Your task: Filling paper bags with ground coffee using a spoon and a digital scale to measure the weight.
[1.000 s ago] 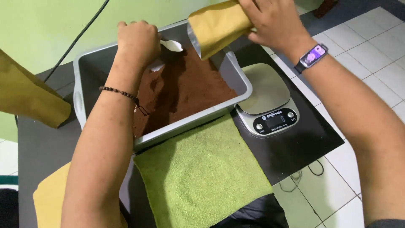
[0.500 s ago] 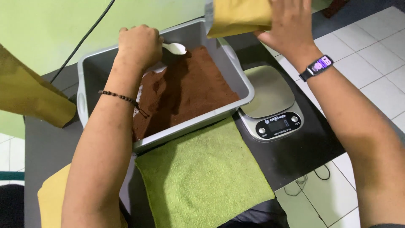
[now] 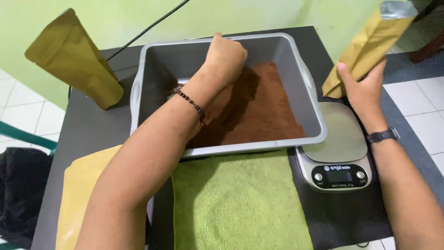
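Your left hand (image 3: 225, 56) is curled shut down in the grey tub (image 3: 309, 88), over the brown powder (image 3: 263, 111); you can't see what its grip holds. Your right hand (image 3: 363, 90) has its grip tight on a gold bag (image 3: 367, 46), above the scale (image 3: 340, 148) on the black counter (image 3: 92, 129).

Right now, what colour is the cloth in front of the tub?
Green, seen in the head view: cloth, tub.

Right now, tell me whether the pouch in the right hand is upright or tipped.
Tipped: the gold pouch leans, open top up-right, held in the right hand.
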